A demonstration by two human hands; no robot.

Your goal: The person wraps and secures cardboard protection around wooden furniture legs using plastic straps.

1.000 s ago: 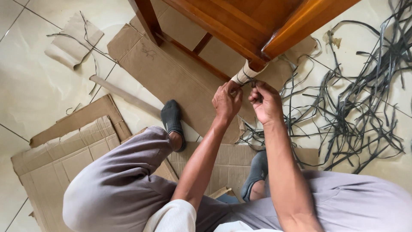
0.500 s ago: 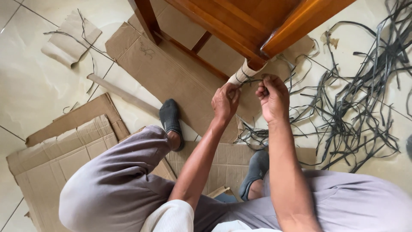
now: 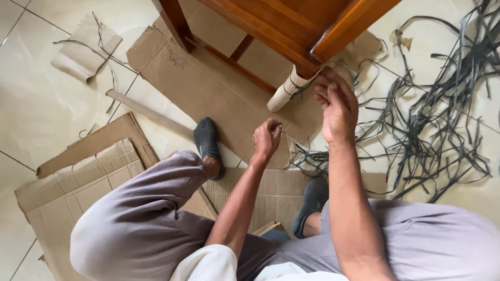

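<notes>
A wooden table leg (image 3: 285, 92) is wrapped in pale cardboard and bound with thin dark strap. My right hand (image 3: 337, 104) is at the top of that wrapping, fingers pinched on the dark strap (image 3: 307, 83) just under the table's frame (image 3: 291, 26). My left hand (image 3: 267, 138) is lower and nearer me, closed in a pinch on a thin strand that runs up toward the leg. My knees and grey socks lie below the hands.
Flat cardboard sheets (image 3: 203, 88) cover the tiled floor under the table and at the left (image 3: 67, 192). A tangle of dark plastic straps (image 3: 432, 119) sprawls at the right. A cardboard scrap (image 3: 86, 47) lies at top left, a wooden slat (image 3: 148, 114) beside it.
My left hand has pulled down and away from the wrapped leg, drawing a strand with it. My right hand has risen to the top of the wrapping.
</notes>
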